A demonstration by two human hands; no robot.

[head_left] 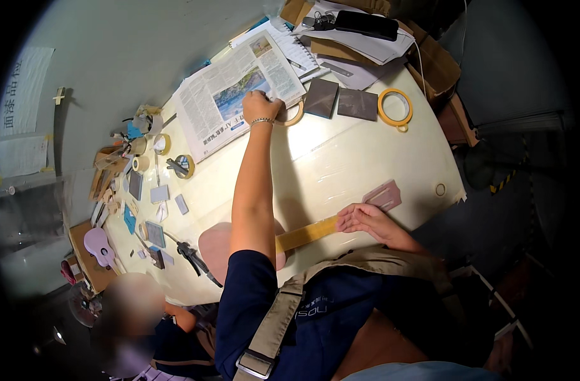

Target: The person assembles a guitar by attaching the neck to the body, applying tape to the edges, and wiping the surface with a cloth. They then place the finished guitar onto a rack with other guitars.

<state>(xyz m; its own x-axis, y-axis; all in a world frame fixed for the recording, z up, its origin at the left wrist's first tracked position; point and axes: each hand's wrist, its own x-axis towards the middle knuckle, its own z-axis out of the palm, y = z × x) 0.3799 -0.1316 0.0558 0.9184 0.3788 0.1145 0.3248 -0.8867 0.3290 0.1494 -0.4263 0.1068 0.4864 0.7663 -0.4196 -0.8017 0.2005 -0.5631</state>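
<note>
My left hand point(262, 105) reaches far across the cream table point(341, 165) and grips a tan tape roll point(294, 116) at the edge of an open newspaper point(233, 95). A small unfinished wooden stringed instrument lies close to me. Its rounded body point(214, 244) shows beside my left arm, and its neck point(306, 233) is wrapped in yellow masking tape. My right hand point(366, 219) rests with fingers flat on the neck just below the pinkish headstock point(385, 194).
Two dark sandpaper squares point(339, 100) and a yellow tape roll point(395, 106) lie at the far side. Cardboard boxes point(437, 63) and papers crowd the far right corner. Tape rolls point(184, 166), sanding blocks, pliers point(195, 257) and a pink instrument blank point(98, 246) fill the left end, where another person point(134, 317) sits.
</note>
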